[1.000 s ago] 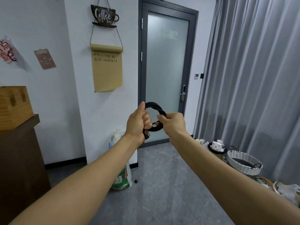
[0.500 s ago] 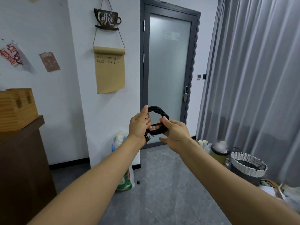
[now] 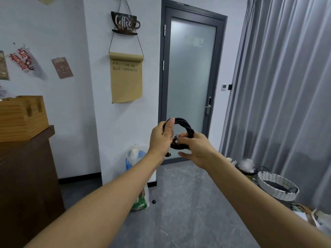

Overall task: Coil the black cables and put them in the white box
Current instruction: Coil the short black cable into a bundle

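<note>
A black braided cable (image 3: 186,126), wound into a small coil, hangs in the air in front of the frosted glass door. My left hand (image 3: 161,138) grips the coil's left side, thumb up along the loop. My right hand (image 3: 198,149) pinches the metal plug end at the coil's middle between thumb and forefinger, its lower fingers spread loose below. A short cable end with a plug (image 3: 168,154) dangles under my left hand. No white box shows in this view.
A white woven basket (image 3: 276,187) with something dark inside stands on the floor at the right by grey curtains (image 3: 286,86). A dark wooden counter (image 3: 26,176) with a wooden crate (image 3: 21,117) is at left. Bags (image 3: 139,185) lean against the wall pillar.
My right hand has let go of the coil's right side and now pinches the plug end at its middle. Both hands and the coil sit slightly lower and further right in view.
</note>
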### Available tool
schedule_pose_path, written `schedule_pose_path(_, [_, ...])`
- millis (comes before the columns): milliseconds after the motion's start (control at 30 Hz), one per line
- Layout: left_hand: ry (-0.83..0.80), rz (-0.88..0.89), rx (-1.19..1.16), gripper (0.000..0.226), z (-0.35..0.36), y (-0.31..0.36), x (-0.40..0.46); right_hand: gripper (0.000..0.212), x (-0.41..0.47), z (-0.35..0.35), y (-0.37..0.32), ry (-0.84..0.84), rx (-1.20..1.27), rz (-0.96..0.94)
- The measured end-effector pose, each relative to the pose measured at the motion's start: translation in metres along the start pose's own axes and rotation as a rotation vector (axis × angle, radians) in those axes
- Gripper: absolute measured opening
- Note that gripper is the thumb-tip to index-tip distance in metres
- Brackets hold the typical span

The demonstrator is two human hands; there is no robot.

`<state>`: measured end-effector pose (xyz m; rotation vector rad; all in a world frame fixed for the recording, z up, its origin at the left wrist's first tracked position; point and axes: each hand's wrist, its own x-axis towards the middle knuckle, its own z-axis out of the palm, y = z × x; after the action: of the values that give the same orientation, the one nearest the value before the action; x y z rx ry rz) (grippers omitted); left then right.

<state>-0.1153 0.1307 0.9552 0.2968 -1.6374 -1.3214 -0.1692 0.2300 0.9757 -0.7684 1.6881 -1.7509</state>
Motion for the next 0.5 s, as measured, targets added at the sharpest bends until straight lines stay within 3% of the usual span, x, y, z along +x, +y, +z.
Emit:
schedule_pose_path(133, [0.037,0.053,0.089,0.036,-0.004,-0.005,-0.001,0.025,-0.005,0.005,0.004,-0.038,-0.115,0.307])
schedule_pose_path(200, [0.031,0.049,0.121,0.035,-0.007,-0.01,-0.001,0.034,-0.004,0.004,0.005,-0.058,-0.17,0.329])
schedule_pose_path(367, [0.054,0.01,0.159,0.038,-0.017,-0.016,0.005,0.032,0.002,-0.008,-0.007,-0.121,-0.558,0.121])
schedule_pose_path(500, [0.06,-0.038,0.119,0.04,-0.017,-0.017,0.006,0.027,0.013,-0.015,-0.006,0.024,-1.454,-0.268])
